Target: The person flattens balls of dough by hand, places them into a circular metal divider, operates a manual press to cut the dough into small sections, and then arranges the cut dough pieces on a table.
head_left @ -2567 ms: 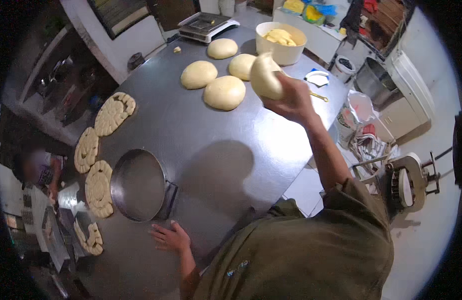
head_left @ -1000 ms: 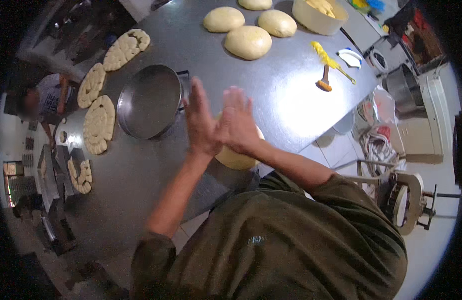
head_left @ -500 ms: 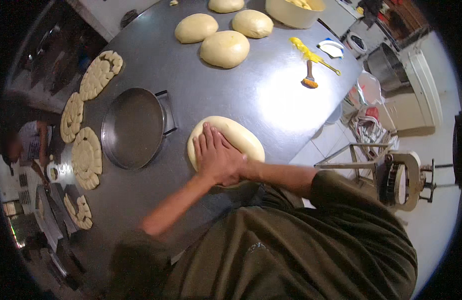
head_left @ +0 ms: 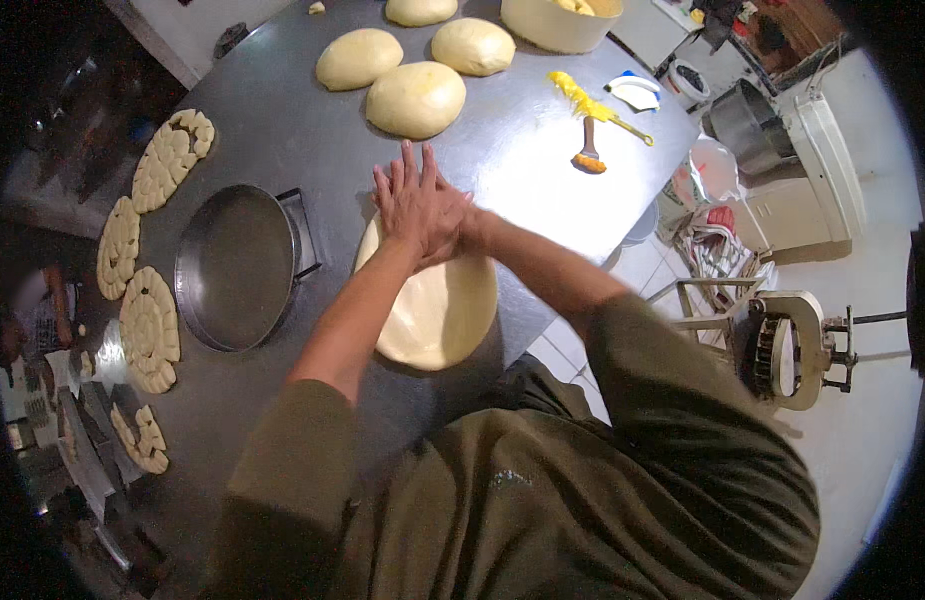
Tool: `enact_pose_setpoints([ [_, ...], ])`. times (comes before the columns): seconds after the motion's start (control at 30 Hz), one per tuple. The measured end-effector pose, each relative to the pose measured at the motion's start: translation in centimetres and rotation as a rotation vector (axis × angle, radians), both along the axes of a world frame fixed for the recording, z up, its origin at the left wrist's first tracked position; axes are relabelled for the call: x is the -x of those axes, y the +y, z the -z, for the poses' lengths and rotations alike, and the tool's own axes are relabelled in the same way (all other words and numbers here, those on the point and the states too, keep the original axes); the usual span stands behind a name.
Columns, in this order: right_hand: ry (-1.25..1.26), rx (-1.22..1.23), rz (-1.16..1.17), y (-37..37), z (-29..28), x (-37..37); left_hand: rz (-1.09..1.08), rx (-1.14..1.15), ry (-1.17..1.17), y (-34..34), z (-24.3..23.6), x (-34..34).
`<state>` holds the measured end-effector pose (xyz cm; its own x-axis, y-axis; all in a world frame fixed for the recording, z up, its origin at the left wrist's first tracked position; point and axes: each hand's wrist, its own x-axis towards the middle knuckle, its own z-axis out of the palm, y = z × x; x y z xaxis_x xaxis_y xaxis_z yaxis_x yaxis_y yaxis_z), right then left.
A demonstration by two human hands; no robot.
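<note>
Grey metal worktop (head_left: 282, 140) carries a flattened dough disc (head_left: 437, 310) beside an empty round pan (head_left: 234, 265); both hands, left hand (head_left: 412, 205) over right hand (head_left: 452, 225), press open-palmed on its far edge.

bright overhead glare on table (head_left: 542, 180) | dark, bent fisheye rim

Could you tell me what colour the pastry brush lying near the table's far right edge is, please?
The pastry brush is yellow with orange-brown bristles, seen in the head view.
</note>
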<state>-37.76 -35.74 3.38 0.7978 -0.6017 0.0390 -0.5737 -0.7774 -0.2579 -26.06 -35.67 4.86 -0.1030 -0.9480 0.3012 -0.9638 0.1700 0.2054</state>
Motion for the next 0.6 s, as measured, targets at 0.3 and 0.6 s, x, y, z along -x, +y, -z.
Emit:
enact_pose_setpoints([
  [0.3,0.121,0.271,0.203,14.9,3.1,3.9,0.183,-0.315,0.192,17.2,2.2,3.7],
  [0.6,0.204,-0.007,-0.347,14.7,-1.1,-7.2,-0.229,-0.573,0.098,21.5,-2.3,-8.3],
])
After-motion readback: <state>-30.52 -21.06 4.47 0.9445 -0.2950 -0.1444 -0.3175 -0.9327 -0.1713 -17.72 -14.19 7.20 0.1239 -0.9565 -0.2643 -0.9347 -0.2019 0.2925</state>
